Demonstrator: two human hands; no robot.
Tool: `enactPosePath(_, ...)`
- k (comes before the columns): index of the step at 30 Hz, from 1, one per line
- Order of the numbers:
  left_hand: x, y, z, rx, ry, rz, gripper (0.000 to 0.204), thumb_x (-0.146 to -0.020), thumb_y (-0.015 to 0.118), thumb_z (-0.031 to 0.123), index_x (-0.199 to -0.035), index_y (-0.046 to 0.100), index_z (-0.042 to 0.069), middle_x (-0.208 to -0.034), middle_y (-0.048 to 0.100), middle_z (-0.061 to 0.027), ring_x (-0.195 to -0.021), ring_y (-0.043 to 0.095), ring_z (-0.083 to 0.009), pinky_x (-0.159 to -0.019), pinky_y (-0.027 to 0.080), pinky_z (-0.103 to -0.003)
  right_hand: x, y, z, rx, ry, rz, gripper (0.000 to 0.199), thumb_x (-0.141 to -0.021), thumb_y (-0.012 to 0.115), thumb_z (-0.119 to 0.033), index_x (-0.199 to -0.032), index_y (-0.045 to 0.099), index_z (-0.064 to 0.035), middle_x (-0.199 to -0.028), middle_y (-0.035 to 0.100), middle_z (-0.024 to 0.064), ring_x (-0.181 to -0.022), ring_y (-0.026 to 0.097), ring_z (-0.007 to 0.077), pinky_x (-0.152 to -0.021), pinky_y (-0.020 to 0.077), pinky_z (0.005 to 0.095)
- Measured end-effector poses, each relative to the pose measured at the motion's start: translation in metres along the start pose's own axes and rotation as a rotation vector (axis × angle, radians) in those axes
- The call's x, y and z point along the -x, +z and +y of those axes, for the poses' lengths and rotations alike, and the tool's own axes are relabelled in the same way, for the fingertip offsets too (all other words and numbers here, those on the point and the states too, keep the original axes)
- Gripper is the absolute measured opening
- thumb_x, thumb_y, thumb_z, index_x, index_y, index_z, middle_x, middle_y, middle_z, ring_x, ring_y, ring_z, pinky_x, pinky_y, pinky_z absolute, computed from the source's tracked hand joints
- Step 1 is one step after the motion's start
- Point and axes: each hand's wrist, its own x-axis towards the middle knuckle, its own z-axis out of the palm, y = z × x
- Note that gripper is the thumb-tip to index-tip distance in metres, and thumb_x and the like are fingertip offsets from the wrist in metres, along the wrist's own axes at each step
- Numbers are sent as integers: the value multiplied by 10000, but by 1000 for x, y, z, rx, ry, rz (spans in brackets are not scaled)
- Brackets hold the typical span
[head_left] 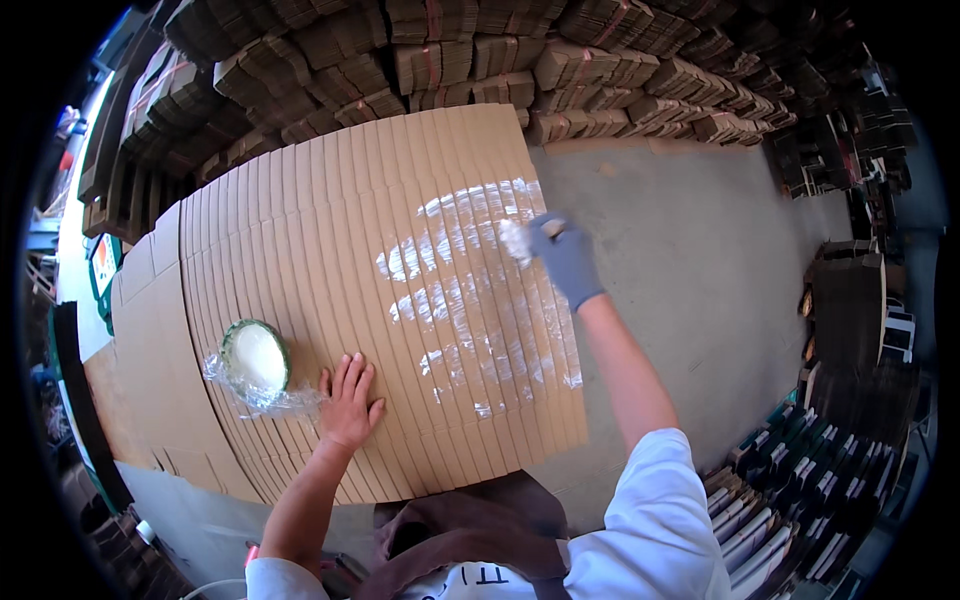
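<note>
My right hand (565,258), in a grey glove, has its grip closed around a small pad (516,240) loaded with white paste, pressed onto the fanned-out spread of cardboard sheets (330,230) in front of me. Just beside and below that grip run rows of white paste streaks (470,290) across the overlapping sheet edges, reaching back toward my body. My left hand (349,400) is bare and holds nothing: the palm lies flat on the cardboard with fingers spread wide, pinning the sheets. Just left of it, touching the fingertips' side, sits a round bowl of white paste (255,357) with a green rim, resting on crinkled clear plastic wrap (270,400). Beyond my right grip, bundles of flattened cartons (600,60) are piled along the far side, and bare concrete floor (700,260) lies to its right.
</note>
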Motion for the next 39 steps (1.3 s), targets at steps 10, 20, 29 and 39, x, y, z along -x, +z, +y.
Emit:
enactPosePath(10,5,3,-4,11,11,19,679,-810,638,376,-1406,487,88,-1547,384,-131,-1457,309,-327,-1171,177,-583,-77,-3,12,-179,114,225,184,-921,637,-149,-866,663,24,-802,691,73,-682,642,118,-642,527,275)
enactPosePath(20,8,1,-5,-19,11,28,694,-786,674,386,-1392,503,94,-1538,399,-118,-1449,322,-311,-1160,195,-584,-88,0,8,-225,188,268,239,-903,648,-202,-872,664,35,-851,709,111,-668,678,144,-602,537,298)
enactPosePath(29,8,0,-3,-22,2,33,709,-764,716,393,-1383,517,113,-1537,407,-91,-1447,329,-279,-1142,227,-589,-93,3,3,-300,233,370,236,-883,643,-180,-916,674,51,-828,710,125,-711,685,179,-658,535,341)
enactPosePath(39,7,1,-3,-11,-1,26,709,-763,713,391,-1384,519,107,-1535,412,-92,-1444,337,-278,-1137,229,-587,-95,12,13,-139,175,374,278,-884,633,-214,-906,666,60,-813,716,137,-772,694,200,-710,529,363)
